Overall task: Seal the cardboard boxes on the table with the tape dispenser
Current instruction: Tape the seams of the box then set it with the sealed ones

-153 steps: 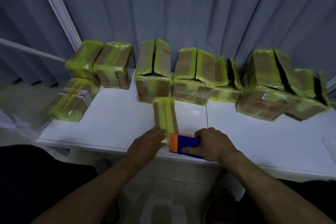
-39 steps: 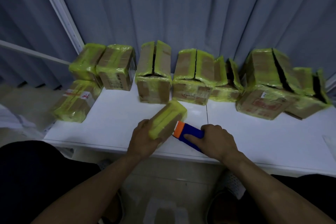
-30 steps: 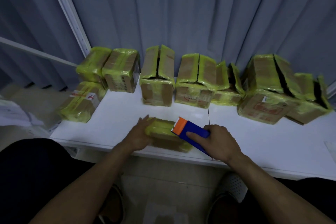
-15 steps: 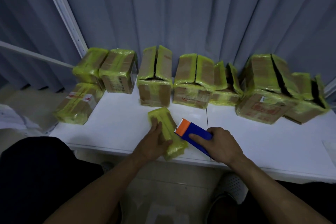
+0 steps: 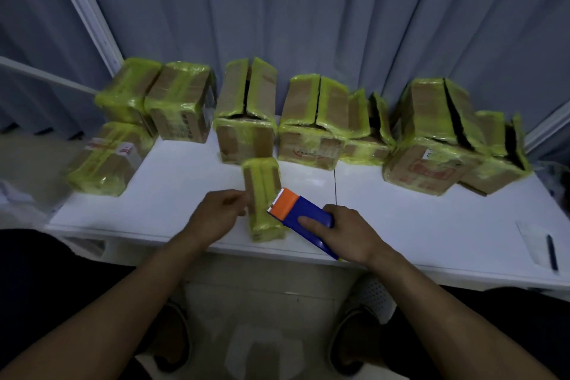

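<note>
Looking down, we see two shoes (image 5: 172, 336) on the floor between our forearms. Our right hand (image 5: 351, 234) grips the tape dispenser (image 5: 303, 216) at the near table edge, fingers wrapped round the blue body, thumb flat on its side. The dispenser's orange toothed head touches the right side of the small cardboard box (image 5: 262, 191). That box lies lengthwise on the white table (image 5: 401, 216), near the front edge, wrapped in yellow-green tape. Our left hand (image 5: 216, 216) sits just left of the box, fingertips curled at its left side. The hand is blurred, so we cannot tell whether it holds the box or only touches it.

Far right on the table: a sheet of paper (image 5: 533, 244) with a pen (image 5: 552, 251) on it. At the far left edge, a taped box (image 5: 108, 160) lies flat. Behind it stand two more taped boxes (image 5: 129, 92) and (image 5: 182, 102). Along the back runs a row of yellow-taped boxes with top flaps standing up and split open: (image 5: 246, 120), (image 5: 311, 126), (image 5: 364, 133), (image 5: 431, 139), (image 5: 496, 151). A grey-blue curtain (image 5: 308, 9) hangs behind.
</note>
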### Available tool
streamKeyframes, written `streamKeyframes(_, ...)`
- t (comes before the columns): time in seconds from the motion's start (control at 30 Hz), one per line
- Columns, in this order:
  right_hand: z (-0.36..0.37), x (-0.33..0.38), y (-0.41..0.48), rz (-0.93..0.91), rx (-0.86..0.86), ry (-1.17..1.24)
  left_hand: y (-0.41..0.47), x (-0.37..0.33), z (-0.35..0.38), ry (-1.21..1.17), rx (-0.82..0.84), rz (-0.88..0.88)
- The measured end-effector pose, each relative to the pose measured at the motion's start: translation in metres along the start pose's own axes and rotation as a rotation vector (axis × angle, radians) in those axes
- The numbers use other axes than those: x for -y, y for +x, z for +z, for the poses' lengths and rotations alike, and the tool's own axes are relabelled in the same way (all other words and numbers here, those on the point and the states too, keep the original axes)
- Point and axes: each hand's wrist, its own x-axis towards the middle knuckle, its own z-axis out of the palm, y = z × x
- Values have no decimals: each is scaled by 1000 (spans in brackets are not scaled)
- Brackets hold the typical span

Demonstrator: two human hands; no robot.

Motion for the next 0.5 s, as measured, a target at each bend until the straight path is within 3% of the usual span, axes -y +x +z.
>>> streamKeyframes(0.13, 11, 0, -1, -101, 62, 61, -32, -13, 3, -316, 79, -226)
streamKeyframes(0.5, 12, -10, -10, -191, 88, 218, -50, -20, 4, -318, 154, -246)
